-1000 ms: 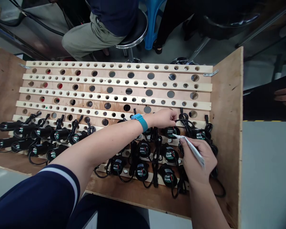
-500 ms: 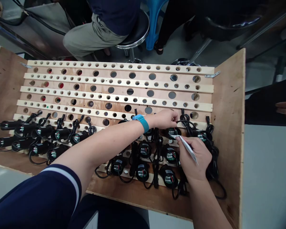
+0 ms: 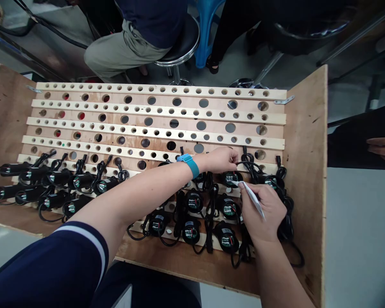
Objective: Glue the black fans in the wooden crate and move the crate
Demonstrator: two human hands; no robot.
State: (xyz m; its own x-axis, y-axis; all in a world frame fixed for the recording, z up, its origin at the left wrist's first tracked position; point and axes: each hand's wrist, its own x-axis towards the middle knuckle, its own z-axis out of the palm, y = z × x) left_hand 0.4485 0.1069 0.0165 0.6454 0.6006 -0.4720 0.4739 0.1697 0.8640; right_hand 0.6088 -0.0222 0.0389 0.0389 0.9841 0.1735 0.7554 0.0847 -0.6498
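In my right hand point(image 3: 265, 209) is a slim white squeeze tube point(image 3: 255, 199) with a narrow tip. That tip points at the open end of a round black unit point(image 3: 231, 179), where a green circuit board and wires show. My left hand point(image 3: 223, 160), closed, pinches a black cable point(image 3: 244, 163) just above the same unit. More black units of this kind, such as one below point(image 3: 229, 208), stand around my hands with their circuit boards facing up. Coiled black cables point(image 3: 213, 201) hang between them. My left forearm hides part of the rows.
A wooden tray point(image 3: 304, 141) with raised sides holds everything. Pale wooden strips point(image 3: 160, 111) with rows of holes cross it. Black units point(image 3: 59, 176) lie tilted at the left. Beyond the far edge a person point(image 3: 128, 47) sits on a round stool; another person's hand point(image 3: 383, 147) shows at the right.
The view has shifted very slightly. Both hands keep almost the same place, with the tube's tip still at the same black unit.
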